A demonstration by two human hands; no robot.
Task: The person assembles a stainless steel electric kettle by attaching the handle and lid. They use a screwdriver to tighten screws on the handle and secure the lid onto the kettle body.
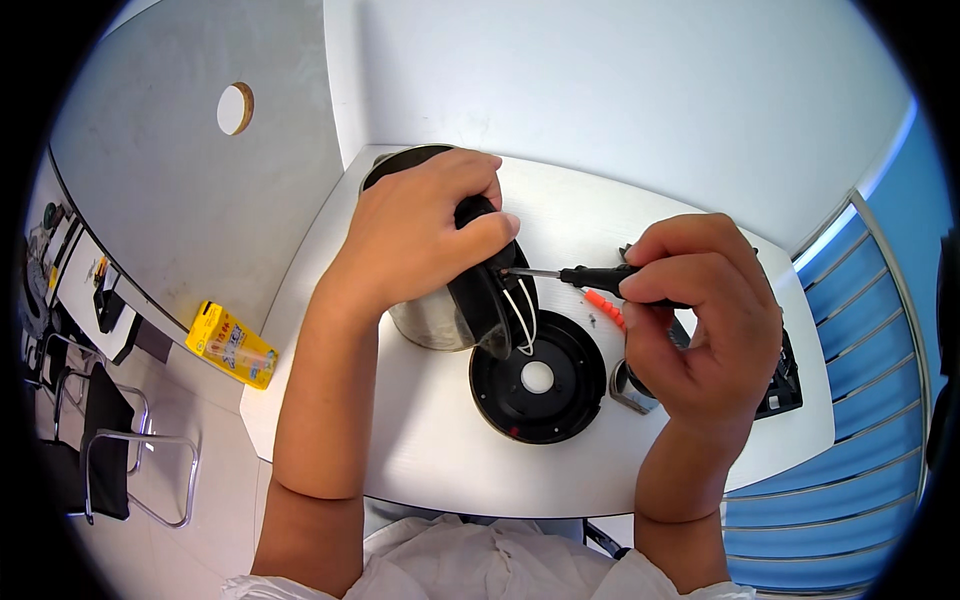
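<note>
A steel electric kettle point(432, 322) with black plastic parts lies tilted on the white table, its black end turned to the right. My left hand point(415, 225) grips it from above, fingers wrapped round the black part. In my right hand point(705, 315) is a screwdriver point(592, 277) with a black handle, pinched between thumb and fingers. Its tip meets the kettle's black end, just above a loop of white wire point(522, 315). Close below the wire, a round black base point(495, 395) with a white centre lies flat on the table.
An orange-red strip point(604, 306) and a small metal-edged piece point(630, 388) lie beside my right hand. A black tray-like case point(786, 388) is at the table's right. On the left edge stands a yellow package point(232, 345). Metal railings point(880, 370) border the right side.
</note>
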